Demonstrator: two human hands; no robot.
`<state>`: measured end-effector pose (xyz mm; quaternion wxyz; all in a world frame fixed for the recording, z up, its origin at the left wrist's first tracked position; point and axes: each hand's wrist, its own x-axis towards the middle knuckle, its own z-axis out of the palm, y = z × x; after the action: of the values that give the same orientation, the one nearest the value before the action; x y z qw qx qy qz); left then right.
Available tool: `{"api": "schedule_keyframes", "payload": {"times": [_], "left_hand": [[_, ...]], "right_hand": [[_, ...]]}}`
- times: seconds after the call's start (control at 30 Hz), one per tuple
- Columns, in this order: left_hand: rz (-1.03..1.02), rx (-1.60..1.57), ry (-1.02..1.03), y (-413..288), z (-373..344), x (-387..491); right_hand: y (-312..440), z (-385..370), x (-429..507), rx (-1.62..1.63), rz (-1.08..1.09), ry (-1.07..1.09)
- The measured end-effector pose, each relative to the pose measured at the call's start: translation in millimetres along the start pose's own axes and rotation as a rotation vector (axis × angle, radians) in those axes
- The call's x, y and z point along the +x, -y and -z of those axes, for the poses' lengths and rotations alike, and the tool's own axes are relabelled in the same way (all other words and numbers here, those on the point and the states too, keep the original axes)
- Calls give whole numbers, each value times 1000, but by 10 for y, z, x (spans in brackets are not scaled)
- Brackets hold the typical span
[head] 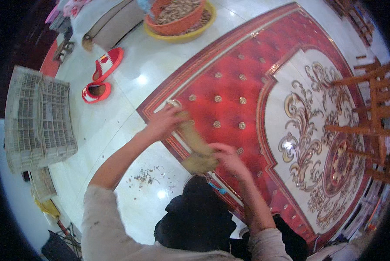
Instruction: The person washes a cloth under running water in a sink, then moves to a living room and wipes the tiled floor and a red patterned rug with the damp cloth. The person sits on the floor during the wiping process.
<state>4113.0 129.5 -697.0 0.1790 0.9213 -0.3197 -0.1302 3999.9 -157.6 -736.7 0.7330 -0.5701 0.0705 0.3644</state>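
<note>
A khaki length of soft material [194, 137], probably cloth and blurred by motion, stretches between my two hands over the edge of the red patterned floor [229, 111]. My left hand [165, 122] grips its upper end. Around its lower end, my right hand [226, 156] has its fingers closed. A second khaki part [198, 164] lies just below, against the top of my black-trousered leg [196, 208]; whether it belongs to the same piece I cannot tell. Beside that leg is a small blue thing [218, 188], too blurred to name.
Dark debris [151, 177] is scattered on the pale tiles. Red-and-white slippers [108, 63] lie at upper left, near stacked plastic lattice racks [40, 120]. At the top, an orange basin [178, 27] of what look like peanuts sits in a yellow one [178, 38]. A wooden chair [374, 98] stands right.
</note>
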Motion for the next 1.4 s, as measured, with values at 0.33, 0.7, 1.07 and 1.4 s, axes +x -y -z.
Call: {"api": "schedule_keyframes", "payload": {"times": [0.33, 0.7, 1.07, 1.4], "left_hand": [[-284, 307, -105, -727, -1050, 2616], [136, 285, -25, 1005, -666, 425], [369, -315, 343, -516, -1138, -1656], [-117, -16, 128, -1543, -1244, 1108]], "right_hand": [[6, 1736, 153, -969, 5, -711], [-183, -75, 938, -1402, 360, -251], [-770, -179, -324, -1086, 41, 148], [-80, 1683, -1194, -1323, -65, -504]]}}
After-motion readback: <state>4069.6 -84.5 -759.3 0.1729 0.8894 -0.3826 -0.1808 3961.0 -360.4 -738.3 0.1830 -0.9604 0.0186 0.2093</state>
